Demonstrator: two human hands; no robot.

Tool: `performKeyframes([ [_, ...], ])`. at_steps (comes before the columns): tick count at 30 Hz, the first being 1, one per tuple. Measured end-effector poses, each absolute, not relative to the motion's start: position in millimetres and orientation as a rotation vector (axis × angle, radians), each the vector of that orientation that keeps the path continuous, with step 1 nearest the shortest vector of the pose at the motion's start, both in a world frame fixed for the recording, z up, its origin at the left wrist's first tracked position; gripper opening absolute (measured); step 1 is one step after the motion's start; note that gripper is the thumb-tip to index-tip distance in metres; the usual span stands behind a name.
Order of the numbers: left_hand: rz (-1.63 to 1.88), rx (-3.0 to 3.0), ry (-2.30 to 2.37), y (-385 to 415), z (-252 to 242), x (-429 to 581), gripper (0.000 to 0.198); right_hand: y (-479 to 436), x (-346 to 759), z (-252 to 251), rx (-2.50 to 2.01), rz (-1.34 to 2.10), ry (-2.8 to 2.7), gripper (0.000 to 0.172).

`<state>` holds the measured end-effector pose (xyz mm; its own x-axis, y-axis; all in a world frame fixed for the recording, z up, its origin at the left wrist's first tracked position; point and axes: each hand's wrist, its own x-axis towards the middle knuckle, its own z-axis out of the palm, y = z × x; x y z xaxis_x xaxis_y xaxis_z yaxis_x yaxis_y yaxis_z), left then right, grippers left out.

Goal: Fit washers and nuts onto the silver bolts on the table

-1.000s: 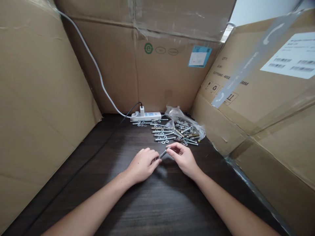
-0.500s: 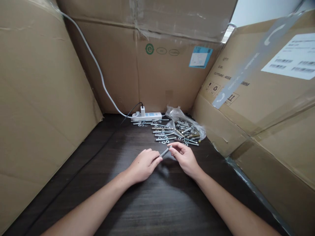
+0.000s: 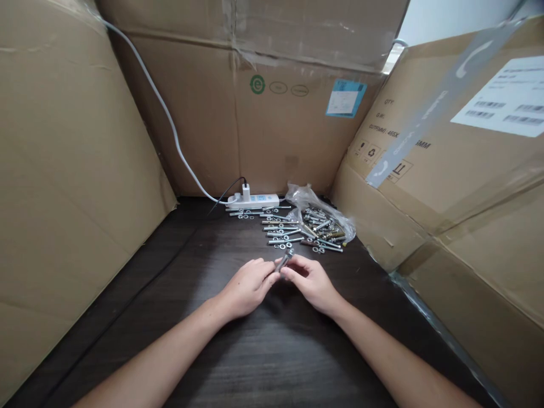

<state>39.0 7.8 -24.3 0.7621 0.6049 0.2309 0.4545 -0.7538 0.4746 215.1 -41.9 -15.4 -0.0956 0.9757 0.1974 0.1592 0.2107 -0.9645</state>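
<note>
Both hands meet over the dark wooden table (image 3: pixel 263 351), pinching one small metal bolt (image 3: pixel 283 262) between them. My left hand (image 3: pixel 246 286) grips its near end with closed fingers. My right hand (image 3: pixel 312 282) has its fingertips pressed on the bolt's middle, right beside the left fingers. The bolt's far end sticks up past the fingertips. Just beyond lie rows of bolts and washers (image 3: pixel 278 229) laid out on the table.
A clear plastic bag (image 3: pixel 317 209) with a heap of bolts lies at the back right. A white power strip (image 3: pixel 254 199) with a white cable (image 3: pixel 170 124) sits against the back cardboard box (image 3: pixel 272 113). Large cardboard boxes wall in the left (image 3: pixel 63 170) and right (image 3: pixel 459 170).
My right hand has slid left along the bolt toward the left hand, so the two hands now touch. The left hand has stayed put.
</note>
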Motion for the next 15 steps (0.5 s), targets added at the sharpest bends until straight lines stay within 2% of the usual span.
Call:
performKeyframes([
  [8,0.477,2.485,0.861,4,-16,38,0.019,-30,251,-9,-1.337,0.409,-1.791,0.016],
  [12,0.471,2.456,0.89,4,-15,37,0.019,-11,318,-15,-1.583,-0.032,-1.705,0.021],
  [15,0.482,2.455,0.885,5,-16,37,0.019,-1,361,-26,-1.751,-0.2,-1.65,0.026],
])
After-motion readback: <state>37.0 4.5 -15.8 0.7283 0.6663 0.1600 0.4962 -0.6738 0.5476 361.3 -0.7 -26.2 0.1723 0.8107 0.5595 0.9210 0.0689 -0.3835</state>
